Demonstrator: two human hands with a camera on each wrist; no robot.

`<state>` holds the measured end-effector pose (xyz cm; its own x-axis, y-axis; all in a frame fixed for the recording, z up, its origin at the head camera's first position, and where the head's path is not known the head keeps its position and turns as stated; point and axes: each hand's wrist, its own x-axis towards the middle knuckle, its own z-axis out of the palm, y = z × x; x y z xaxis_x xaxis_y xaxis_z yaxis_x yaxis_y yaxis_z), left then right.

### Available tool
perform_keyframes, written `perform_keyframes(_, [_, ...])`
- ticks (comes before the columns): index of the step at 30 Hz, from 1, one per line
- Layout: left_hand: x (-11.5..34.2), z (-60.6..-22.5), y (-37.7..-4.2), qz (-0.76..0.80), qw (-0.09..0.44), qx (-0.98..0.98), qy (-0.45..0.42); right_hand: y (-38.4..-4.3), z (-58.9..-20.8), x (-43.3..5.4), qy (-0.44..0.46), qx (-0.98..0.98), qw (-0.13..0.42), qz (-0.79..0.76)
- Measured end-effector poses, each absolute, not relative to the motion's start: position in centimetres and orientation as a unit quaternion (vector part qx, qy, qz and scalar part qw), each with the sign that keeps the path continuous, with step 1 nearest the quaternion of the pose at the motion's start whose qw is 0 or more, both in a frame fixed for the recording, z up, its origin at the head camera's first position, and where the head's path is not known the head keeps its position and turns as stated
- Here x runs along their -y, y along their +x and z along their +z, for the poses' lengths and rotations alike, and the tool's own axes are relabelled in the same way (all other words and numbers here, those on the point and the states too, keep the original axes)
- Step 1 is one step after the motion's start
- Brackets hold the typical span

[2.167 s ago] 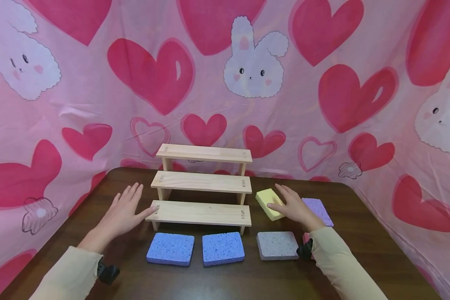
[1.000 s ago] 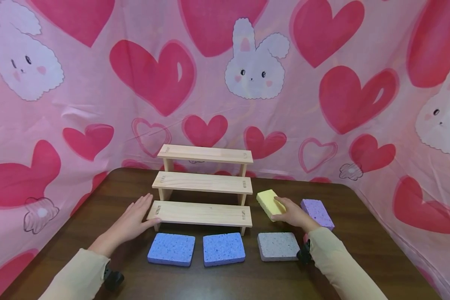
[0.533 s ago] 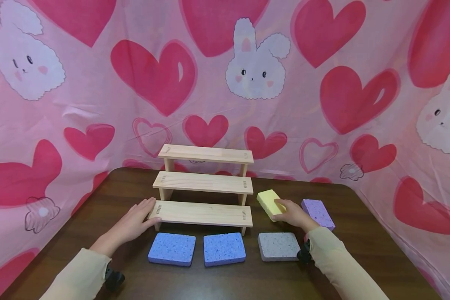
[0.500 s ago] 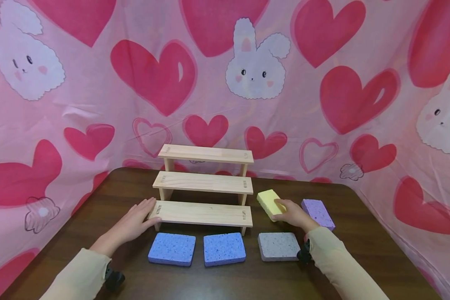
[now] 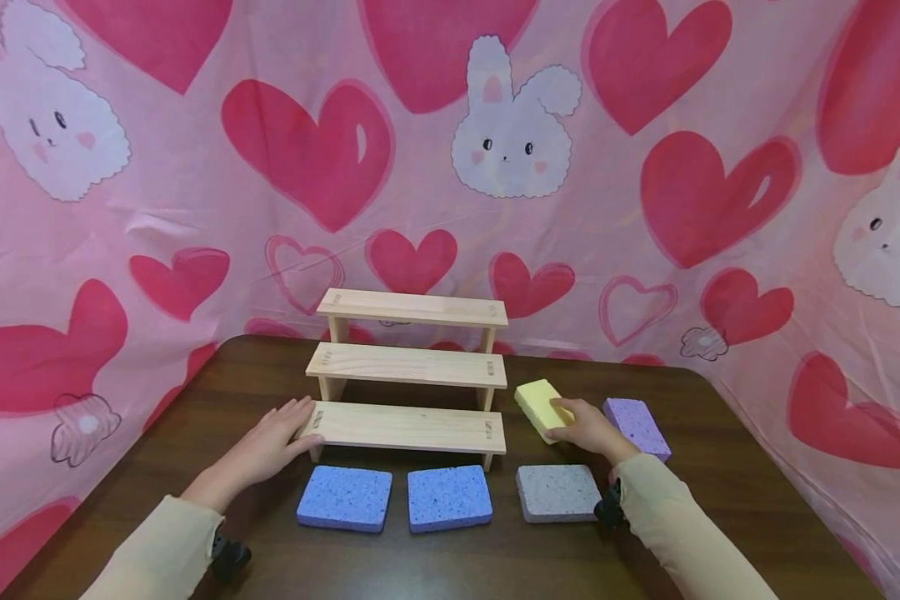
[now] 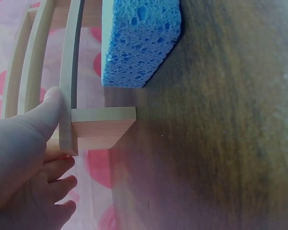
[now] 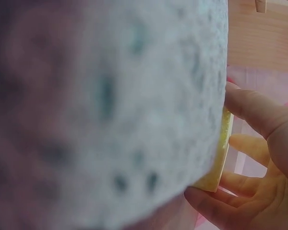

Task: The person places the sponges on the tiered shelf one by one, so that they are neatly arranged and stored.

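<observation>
A pale wooden three-step display stand (image 5: 408, 425) stands on the table. My left hand (image 5: 270, 442) holds the left end of its lowest step; in the left wrist view the thumb (image 6: 47, 110) lies on the board and the other fingers bend by its end. To the stand's right a yellow sponge (image 5: 534, 400) lies slanted on the table. My right hand (image 5: 591, 429) grips it, thumb on the near side and fingers over the right side. In the right wrist view the grey sponge (image 7: 149, 96) hides most of the yellow one (image 7: 213, 179).
Two blue sponges (image 5: 345, 497) (image 5: 450, 497) lie in front of the stand, the grey sponge (image 5: 557, 492) right of them. A purple sponge (image 5: 637, 427) lies beyond my right wrist. Something reddish (image 5: 612, 477) peeks out by that wrist. A pink heart-print cloth (image 5: 435, 200) hangs behind the table.
Compared with the oldest frame, my left hand has come in to the lowest step's end, and my right hand has closed round the yellow sponge. Over the last half second almost nothing moves.
</observation>
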<state>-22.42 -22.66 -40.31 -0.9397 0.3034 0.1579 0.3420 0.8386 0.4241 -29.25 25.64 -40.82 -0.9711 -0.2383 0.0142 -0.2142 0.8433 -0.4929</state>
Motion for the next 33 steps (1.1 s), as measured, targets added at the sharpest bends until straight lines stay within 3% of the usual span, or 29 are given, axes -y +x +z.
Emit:
perform_keyframes(18, [22.7, -40.4, -22.5, -0.229, 0.038, 0.959, -0.165, -29.6, -40.1, -26.7, -0.120, -0.955, 0.001, -0.270])
perform_keyframes(33, [22.7, -40.3, -22.4, -0.230, 0.033, 0.958, -0.166, -29.4, -35.7, -27.7, -0.151, -0.953, -0.056, -0.256])
